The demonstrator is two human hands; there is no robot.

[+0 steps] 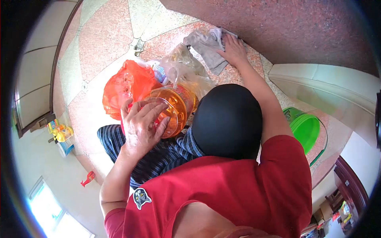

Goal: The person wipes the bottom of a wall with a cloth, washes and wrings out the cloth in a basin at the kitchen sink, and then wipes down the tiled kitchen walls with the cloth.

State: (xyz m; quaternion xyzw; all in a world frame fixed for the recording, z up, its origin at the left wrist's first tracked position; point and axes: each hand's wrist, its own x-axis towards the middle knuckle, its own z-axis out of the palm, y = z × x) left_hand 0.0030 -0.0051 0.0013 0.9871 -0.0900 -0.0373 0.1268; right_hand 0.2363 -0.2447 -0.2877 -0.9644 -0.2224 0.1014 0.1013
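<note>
My right hand (234,49) lies flat on a grey cloth (208,51), its fingers stretched out, by the foot of a reddish-brown stone surface. Closer to me, my left hand (143,121) is over the near left edge of an orange see-through plastic jar (174,113), with fingers loosely bent and thumb apart. Whether it touches the jar I cannot tell. A crumpled red plastic bag (129,85) sits just beyond that hand. Beside the jar are a clear plastic bag (184,65) and a white-and-blue bottle (159,74), partly hidden by the bags.
A green bucket (305,131) stands to my right, near a pale stone ledge (317,81). The reddish-brown stone surface (285,31) borders the tiled floor (103,47). At left are yellow containers (63,133) and a red spray bottle (88,178).
</note>
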